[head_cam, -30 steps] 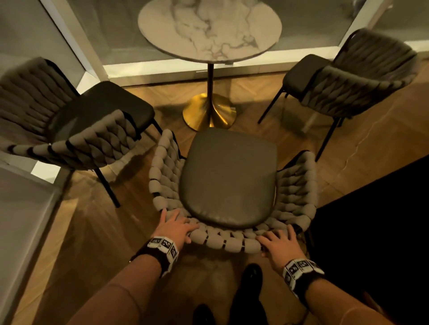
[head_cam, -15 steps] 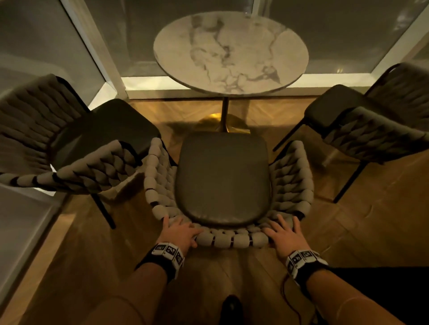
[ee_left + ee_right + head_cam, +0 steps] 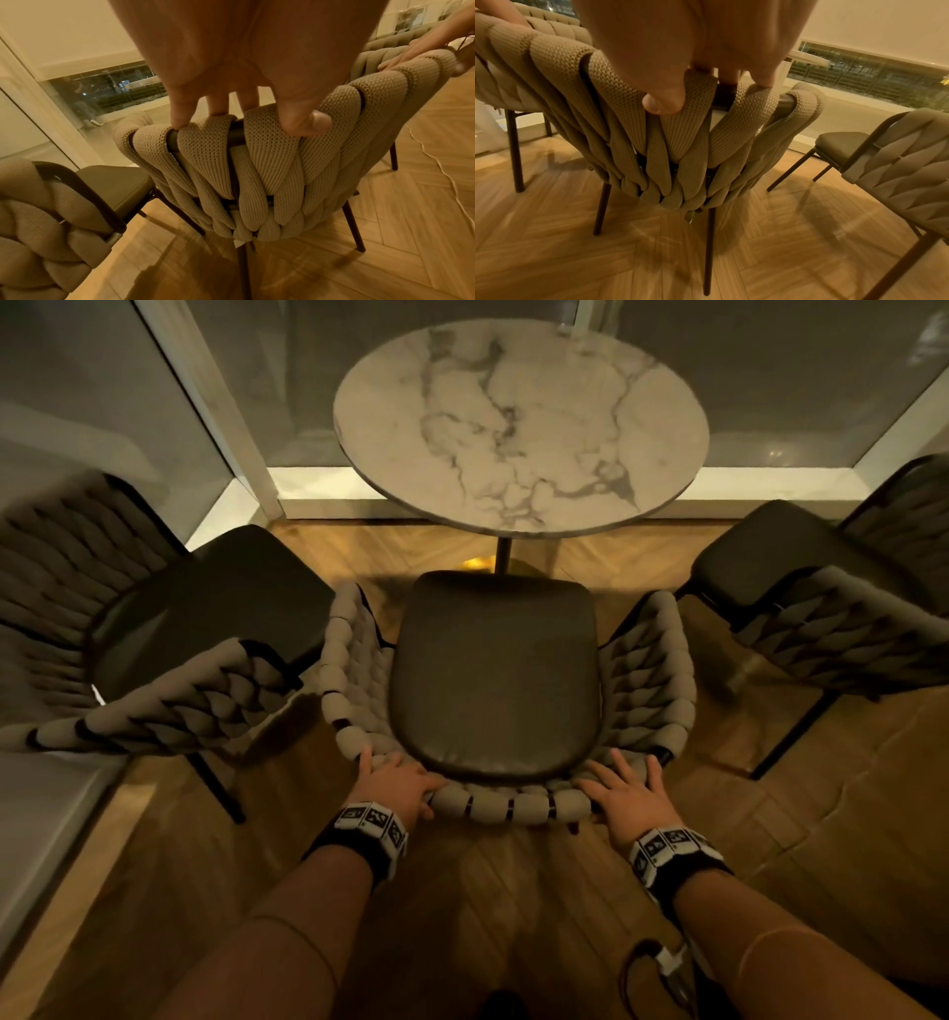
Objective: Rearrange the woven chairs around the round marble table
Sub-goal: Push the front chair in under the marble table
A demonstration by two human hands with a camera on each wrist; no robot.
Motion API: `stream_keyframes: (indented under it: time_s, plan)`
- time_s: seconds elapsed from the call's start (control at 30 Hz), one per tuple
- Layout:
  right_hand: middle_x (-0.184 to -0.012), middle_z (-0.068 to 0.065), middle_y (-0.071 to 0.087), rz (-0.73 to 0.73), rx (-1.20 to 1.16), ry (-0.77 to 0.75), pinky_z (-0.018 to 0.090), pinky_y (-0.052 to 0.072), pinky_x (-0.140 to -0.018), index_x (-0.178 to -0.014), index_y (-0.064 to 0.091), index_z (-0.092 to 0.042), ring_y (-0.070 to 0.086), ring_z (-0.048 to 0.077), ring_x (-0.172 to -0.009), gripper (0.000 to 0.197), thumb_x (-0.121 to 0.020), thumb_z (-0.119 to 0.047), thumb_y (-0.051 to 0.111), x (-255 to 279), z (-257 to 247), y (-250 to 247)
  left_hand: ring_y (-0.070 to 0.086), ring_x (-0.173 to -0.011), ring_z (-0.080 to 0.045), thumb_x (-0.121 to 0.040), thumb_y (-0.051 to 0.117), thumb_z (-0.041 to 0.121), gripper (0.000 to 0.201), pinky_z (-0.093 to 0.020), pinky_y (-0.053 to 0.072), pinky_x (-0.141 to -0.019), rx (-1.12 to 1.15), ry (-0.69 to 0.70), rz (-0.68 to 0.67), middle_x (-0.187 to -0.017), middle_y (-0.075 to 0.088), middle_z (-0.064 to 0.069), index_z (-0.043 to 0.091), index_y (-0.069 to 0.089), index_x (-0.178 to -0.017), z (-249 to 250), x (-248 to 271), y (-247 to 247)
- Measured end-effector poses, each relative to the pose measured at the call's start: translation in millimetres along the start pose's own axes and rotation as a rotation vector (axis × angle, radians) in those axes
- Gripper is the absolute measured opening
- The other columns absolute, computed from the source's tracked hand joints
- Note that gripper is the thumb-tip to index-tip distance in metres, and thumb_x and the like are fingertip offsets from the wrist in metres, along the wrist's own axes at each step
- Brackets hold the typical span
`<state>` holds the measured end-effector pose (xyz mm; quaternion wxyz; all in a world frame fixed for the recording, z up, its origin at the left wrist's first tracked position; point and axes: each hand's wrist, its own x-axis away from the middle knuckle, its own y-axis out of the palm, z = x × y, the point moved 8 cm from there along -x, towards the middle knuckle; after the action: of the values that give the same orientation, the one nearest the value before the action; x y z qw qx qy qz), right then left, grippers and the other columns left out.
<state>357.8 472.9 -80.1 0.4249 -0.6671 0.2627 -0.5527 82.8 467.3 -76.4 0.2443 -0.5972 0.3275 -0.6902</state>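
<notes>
Middle chair (image 3: 495, 675) nearer table (image 3: 521, 428) than before — left hand (image 3: 398, 785), right hand (image 3: 624, 796) gripping backrest

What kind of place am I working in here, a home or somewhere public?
Probably a café or lounge seating corner, though a home nook is possible. A small round marble table on a gold pedestal has three matching woven chairs around it, on herringbone wood floor beside floor-level glass panels.

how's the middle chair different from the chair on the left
Both hands, left hand and right hand, grip the middle chair by its backrest top; the left chair is untouched. The middle chair faces the marble table squarely; the left chair sits angled beside it. Both share woven backs, dark seat cushions and thin dark legs.
</notes>
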Motion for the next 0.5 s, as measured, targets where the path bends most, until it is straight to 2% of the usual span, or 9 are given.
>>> stream_keyframes:
  time_s: [0.33, 0.5]
  plan:
    - [-0.161, -0.006, 0.007, -0.019, 0.004, -0.015, 0.065, -0.010, -0.113, -0.143, 0.021, -0.046, -0.005, 0.028, -0.148, 0.061, -0.093, -0.024, 0.049, -21.8, 10.2, -15.6, 0.025, -0.141, -0.026, -0.092, 0.052, 0.039, 0.053, -0.067, 0.000, -0.113, 0.027, -0.017, 0.010, -0.148, 0.040, 0.003, 0.048, 0.031, -0.140, -1.4, -20.0, -13.9]
    - [-0.160, -0.008, 0.014, -0.045, -0.002, -0.009, 0.065, -0.011, -0.111, -0.143, 0.021, -0.046, 0.001, 0.026, -0.148, 0.061, -0.092, -0.027, 0.050, -28.7, 14.3, -18.1, 0.021, -0.142, -0.025, -0.093, 0.050, 0.038, 0.051, -0.067, -0.002, -0.114, 0.035, -0.016, 0.063, -0.148, 0.039, 0.004, 0.046, 0.033, -0.140, -1.2, -23.0, -15.0]
